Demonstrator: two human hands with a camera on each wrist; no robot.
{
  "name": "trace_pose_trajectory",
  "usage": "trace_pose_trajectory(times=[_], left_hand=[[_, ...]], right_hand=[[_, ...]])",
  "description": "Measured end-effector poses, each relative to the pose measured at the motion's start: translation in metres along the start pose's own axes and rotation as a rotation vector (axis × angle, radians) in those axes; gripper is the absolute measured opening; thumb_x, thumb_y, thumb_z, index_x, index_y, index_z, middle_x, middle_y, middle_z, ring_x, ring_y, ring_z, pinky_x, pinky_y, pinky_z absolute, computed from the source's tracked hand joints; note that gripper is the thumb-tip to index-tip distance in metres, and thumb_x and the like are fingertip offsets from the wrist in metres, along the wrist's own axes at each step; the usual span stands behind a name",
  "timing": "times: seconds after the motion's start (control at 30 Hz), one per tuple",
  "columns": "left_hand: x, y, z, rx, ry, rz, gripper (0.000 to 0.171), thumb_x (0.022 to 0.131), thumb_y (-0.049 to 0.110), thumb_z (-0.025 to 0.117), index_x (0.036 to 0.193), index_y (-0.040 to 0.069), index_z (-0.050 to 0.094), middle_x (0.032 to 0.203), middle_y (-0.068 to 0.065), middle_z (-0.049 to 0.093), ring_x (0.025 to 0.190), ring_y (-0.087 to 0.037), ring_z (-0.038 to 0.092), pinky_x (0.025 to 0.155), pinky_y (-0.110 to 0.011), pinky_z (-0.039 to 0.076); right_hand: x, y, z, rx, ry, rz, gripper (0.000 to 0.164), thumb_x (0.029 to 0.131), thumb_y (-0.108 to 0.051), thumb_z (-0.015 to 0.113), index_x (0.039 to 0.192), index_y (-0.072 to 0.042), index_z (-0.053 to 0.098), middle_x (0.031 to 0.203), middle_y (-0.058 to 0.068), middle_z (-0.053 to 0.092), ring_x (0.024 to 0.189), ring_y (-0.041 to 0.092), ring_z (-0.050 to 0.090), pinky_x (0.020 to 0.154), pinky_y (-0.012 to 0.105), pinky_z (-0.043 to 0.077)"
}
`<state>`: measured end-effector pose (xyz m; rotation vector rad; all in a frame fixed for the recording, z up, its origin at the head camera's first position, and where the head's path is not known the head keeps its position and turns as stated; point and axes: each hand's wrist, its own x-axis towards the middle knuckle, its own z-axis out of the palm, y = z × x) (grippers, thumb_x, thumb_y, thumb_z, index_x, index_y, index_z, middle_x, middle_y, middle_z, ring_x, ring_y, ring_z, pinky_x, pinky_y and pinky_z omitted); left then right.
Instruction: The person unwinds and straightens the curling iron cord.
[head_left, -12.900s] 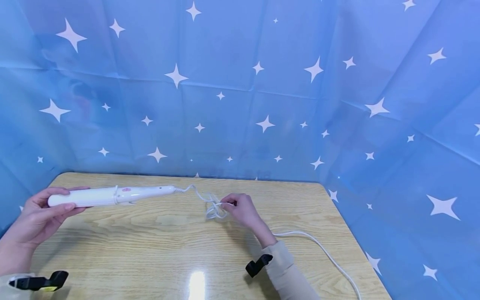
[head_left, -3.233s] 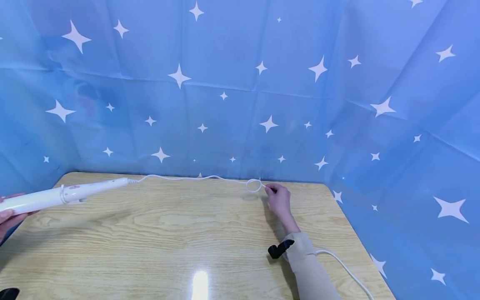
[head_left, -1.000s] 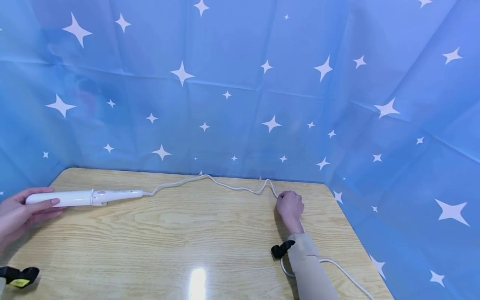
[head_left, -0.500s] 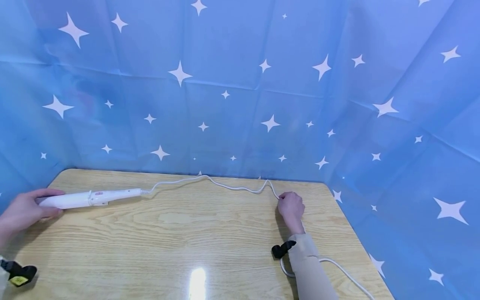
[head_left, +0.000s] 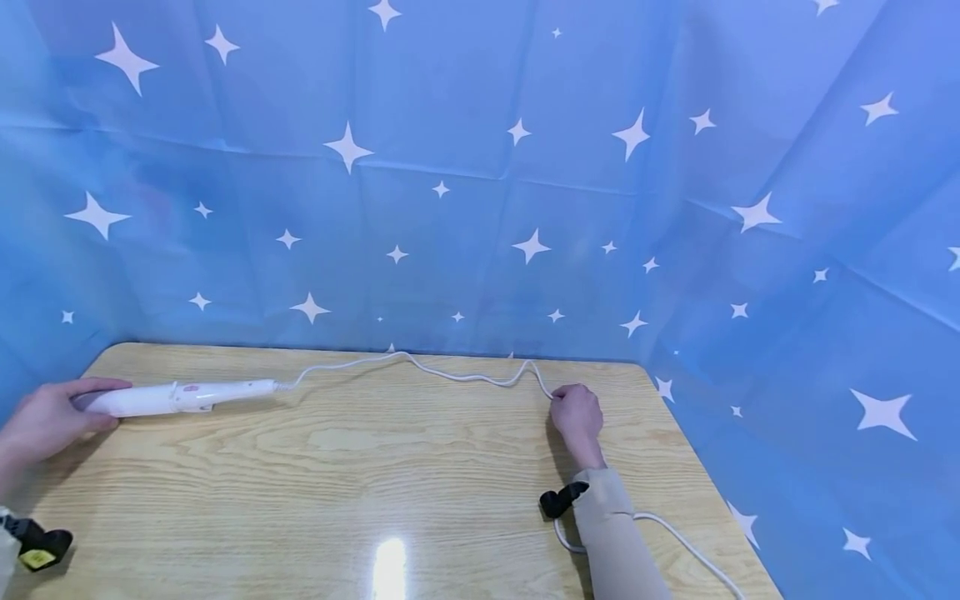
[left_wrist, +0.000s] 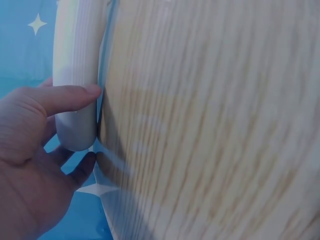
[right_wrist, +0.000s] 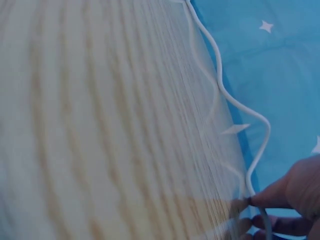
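At the left of the table, my left hand (head_left: 52, 421) holds the broad end of a white hair straightener (head_left: 153, 399). In the left wrist view, the thumb lies across the straightener (left_wrist: 77, 65) and the fingers go behind it. The straightener lies roughly level, its narrow end pointing right. From that end a white power cord (head_left: 450, 377) runs in loose waves along the back of the table. My right hand (head_left: 577, 417) pinches the cord near the back right corner, and the right wrist view shows the cord (right_wrist: 220, 75) between thumb and fingers. The right sleeve hides part of it.
The wooden table (head_left: 337, 492) has rounded back corners. A blue curtain with white stars (head_left: 465, 208) hangs behind and at both sides. More cord (head_left: 690, 550) curves from under the right forearm off the front right edge.
The tangled bundle seen earliest, then a single loop, are gone; the cord now spreads in waves. My left hand has lowered the straightener to the table. The right hand has moved right along the cord.
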<state>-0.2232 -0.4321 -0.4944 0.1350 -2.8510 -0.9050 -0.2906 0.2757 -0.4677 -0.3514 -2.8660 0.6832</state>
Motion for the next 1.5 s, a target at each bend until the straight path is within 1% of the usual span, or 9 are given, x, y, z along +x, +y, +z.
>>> trace_pose_trajectory(times=[0.33,0.43,0.53,0.67,0.83,0.93,1.0,1.3,1.5], left_hand=[[-0.002,0.001,-0.001,-0.065,0.008,0.015,0.057,0.085,-0.006,0.073,0.134,-0.019,0.048,0.131,-0.048,0.037,0.115,-0.064,0.036,0.092,-0.077,0.034],[-0.001,-0.002,0.000,-0.072,0.020,-0.001,0.062,0.089,0.002,0.076,0.140,-0.016,0.046,0.134,-0.047,0.038,0.107,-0.056,0.040,0.078,-0.056,0.047],[-0.001,-0.008,0.001,-0.080,0.027,-0.022,0.069,0.095,0.019,0.076,0.146,-0.013,0.043,0.139,-0.046,0.035,0.106,-0.051,0.038,0.063,-0.034,0.034],[-0.003,-0.013,0.002,-0.121,0.038,-0.041,0.077,0.098,0.032,0.072,0.151,-0.011,0.037,0.145,-0.047,0.030,0.115,-0.057,0.035,0.061,-0.028,0.024],[-0.005,-0.013,0.003,-0.176,0.036,-0.069,0.081,0.100,0.031,0.070,0.155,-0.010,0.027,0.153,-0.047,0.018,0.138,-0.065,0.019,0.085,-0.047,0.046],[-0.004,-0.011,0.001,-0.216,0.032,-0.088,0.083,0.101,0.031,0.068,0.155,-0.012,0.023,0.156,-0.045,0.009,0.144,-0.062,0.002,0.111,-0.077,0.020],[-0.004,-0.010,0.000,-0.228,0.032,-0.097,0.085,0.101,0.033,0.068,0.155,-0.012,0.021,0.157,-0.044,0.005,0.146,-0.060,-0.003,0.115,-0.077,0.010],[-0.014,0.023,-0.008,-0.136,0.046,-0.048,0.082,0.106,0.043,0.055,0.160,-0.004,0.016,0.158,-0.043,0.005,0.144,-0.062,0.000,0.104,-0.084,0.018],[-0.021,0.067,-0.015,-0.044,0.030,0.040,0.077,0.107,0.041,0.052,0.161,-0.002,0.016,0.158,-0.043,0.010,0.135,-0.070,0.015,0.089,-0.084,0.030]], right_hand=[[0.003,0.001,-0.004,0.023,-0.039,-0.001,0.023,0.099,-0.014,0.065,0.115,-0.004,0.077,0.103,0.015,0.073,0.075,0.026,0.064,0.049,0.033,0.049],[0.005,0.002,-0.004,0.031,-0.049,-0.004,0.023,0.100,-0.016,0.065,0.117,-0.004,0.076,0.101,0.015,0.073,0.072,0.024,0.063,0.048,0.032,0.048],[0.007,0.004,-0.002,0.039,-0.059,0.000,0.024,0.101,-0.018,0.065,0.118,-0.004,0.076,0.101,0.014,0.074,0.069,0.023,0.061,0.048,0.031,0.046],[0.009,0.006,0.001,0.041,-0.061,-0.002,0.026,0.102,-0.020,0.063,0.120,-0.005,0.075,0.103,0.014,0.074,0.068,0.022,0.060,0.047,0.030,0.045],[0.009,0.006,-0.001,0.040,-0.057,-0.017,0.029,0.102,-0.021,0.062,0.121,-0.003,0.074,0.105,0.016,0.074,0.072,0.024,0.062,0.050,0.031,0.047],[0.007,0.006,-0.004,0.043,-0.060,-0.021,0.030,0.102,-0.023,0.062,0.121,-0.002,0.073,0.105,0.016,0.074,0.074,0.025,0.063,0.052,0.033,0.048],[0.007,0.005,-0.005,0.043,-0.064,-0.016,0.032,0.102,-0.024,0.061,0.123,-0.002,0.073,0.107,0.017,0.074,0.077,0.027,0.064,0.055,0.035,0.050],[0.002,-0.005,-0.010,0.014,-0.069,-0.071,0.045,0.103,-0.026,0.059,0.139,0.002,0.060,0.129,0.029,0.062,0.109,0.044,0.062,0.078,0.052,0.059],[-0.009,-0.028,-0.013,-0.003,-0.039,-0.168,0.051,0.102,-0.027,0.062,0.143,0.003,0.054,0.142,0.032,0.052,0.126,0.054,0.051,0.099,0.066,0.050]])
